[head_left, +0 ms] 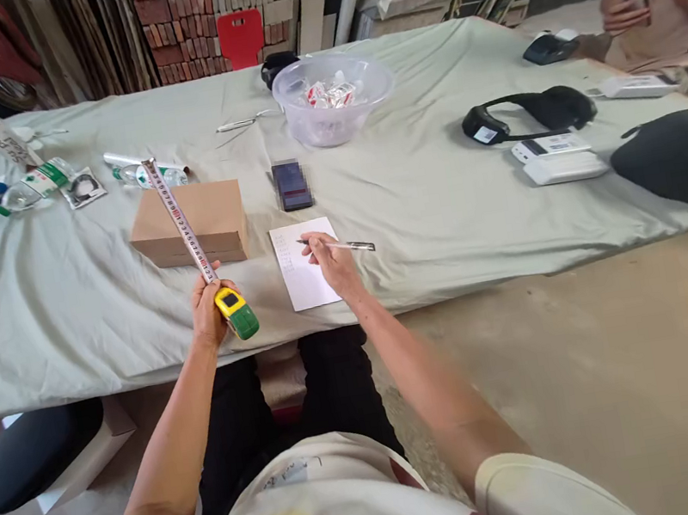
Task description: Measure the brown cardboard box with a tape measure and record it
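My left hand (207, 310) is closed around a yellow and green tape measure (237, 313) near the table's front edge. Its blade is pulled out and slants away across a closed brown cardboard box (210, 213). In my right hand (333, 263) is a pen (352, 246), its dark tip over a sheet of white paper (314, 293). Rows of small handwriting run down the sheet's left part, too small to read. Just beyond the paper lies a dark smartphone (292, 186), its screen blurred.
Behind the phone stands a clear plastic bowl (329, 125) with wrapped packets. Plastic bottles (36, 186) lie at the left. A black headset (527, 115), white boxes (565, 166) and a black case (684, 156) sit at the right. Another person's hand (624, 8) shows at the far right.
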Motion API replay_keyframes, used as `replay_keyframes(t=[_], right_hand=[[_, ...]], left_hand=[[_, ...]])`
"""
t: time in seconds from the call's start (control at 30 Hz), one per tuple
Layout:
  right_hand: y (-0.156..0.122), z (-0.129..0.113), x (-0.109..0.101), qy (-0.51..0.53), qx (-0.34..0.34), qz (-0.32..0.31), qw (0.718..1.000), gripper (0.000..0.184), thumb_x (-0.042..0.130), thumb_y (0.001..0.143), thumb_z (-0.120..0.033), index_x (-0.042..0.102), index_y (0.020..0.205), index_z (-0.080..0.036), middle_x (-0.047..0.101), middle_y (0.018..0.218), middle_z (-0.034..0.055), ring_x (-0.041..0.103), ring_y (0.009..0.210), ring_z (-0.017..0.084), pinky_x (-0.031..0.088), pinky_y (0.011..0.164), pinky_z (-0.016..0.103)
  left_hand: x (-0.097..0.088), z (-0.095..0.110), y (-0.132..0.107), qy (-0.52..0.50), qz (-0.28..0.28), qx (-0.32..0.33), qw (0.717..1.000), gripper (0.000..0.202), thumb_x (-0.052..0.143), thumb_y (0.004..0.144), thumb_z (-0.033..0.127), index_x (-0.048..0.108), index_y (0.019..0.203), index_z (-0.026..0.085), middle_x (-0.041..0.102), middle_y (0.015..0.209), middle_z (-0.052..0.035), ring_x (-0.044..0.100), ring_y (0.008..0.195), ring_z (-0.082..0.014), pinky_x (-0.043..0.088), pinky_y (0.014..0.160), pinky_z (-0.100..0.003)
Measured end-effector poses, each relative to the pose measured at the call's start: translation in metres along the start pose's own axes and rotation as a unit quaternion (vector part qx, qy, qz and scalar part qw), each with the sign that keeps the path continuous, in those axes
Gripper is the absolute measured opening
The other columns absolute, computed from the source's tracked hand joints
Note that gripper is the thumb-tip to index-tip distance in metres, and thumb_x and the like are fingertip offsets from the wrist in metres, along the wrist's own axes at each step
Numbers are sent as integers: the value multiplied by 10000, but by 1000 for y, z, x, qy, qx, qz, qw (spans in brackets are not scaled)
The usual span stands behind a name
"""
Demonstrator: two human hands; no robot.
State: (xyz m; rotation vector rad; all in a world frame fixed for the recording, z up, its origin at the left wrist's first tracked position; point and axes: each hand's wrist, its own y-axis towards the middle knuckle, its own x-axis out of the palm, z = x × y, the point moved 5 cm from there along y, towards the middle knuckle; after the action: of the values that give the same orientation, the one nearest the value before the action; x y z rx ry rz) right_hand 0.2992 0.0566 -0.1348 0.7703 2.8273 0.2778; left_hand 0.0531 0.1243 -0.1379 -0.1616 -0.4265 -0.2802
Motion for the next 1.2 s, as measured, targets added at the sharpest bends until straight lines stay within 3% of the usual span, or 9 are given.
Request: replay_keyframes(t=[0.13, 0.33, 0.5, 1.2], right_hand=[[-29, 5, -5, -17, 9, 8, 1000, 275, 503, 888, -440, 624, 960, -204, 664, 728, 6, 594, 652, 132, 486, 651, 283], [-40, 6, 8, -82, 0, 6, 997, 101, 559, 806, -305, 552, 801, -204, 622, 724, -12, 584, 653, 126, 422, 586, 253], [-49, 17, 14, -92, -7, 7, 996, 125, 518, 833, -315, 531, 763, -213, 557, 631, -41, 493, 541, 110, 395, 543, 253], [-52, 21, 17, -127, -10, -8, 992, 124, 499, 849, -315, 501, 766, -222, 552, 640, -35, 534, 591, 129, 431, 603, 272]], left_hand=[[-1, -8, 1, -24, -13, -7, 1000, 355, 631, 766, 273, 578, 1108, 190, 659, 622, 8, 603, 493, -152, 480, 477, -260], [-8, -8, -7, -59, -18, -9, 998, 298, 628, 790, 273, 588, 1073, 190, 659, 632, 8, 621, 512, -152, 498, 487, -256], [-7, -8, -7, -56, -33, -6, 998, 265, 607, 807, 264, 600, 1055, 172, 656, 630, 6, 619, 494, -162, 500, 463, -270], [-6, -10, -6, -60, -40, -24, 997, 242, 585, 814, 257, 608, 1040, 174, 665, 646, 0, 608, 495, -156, 496, 449, -266]])
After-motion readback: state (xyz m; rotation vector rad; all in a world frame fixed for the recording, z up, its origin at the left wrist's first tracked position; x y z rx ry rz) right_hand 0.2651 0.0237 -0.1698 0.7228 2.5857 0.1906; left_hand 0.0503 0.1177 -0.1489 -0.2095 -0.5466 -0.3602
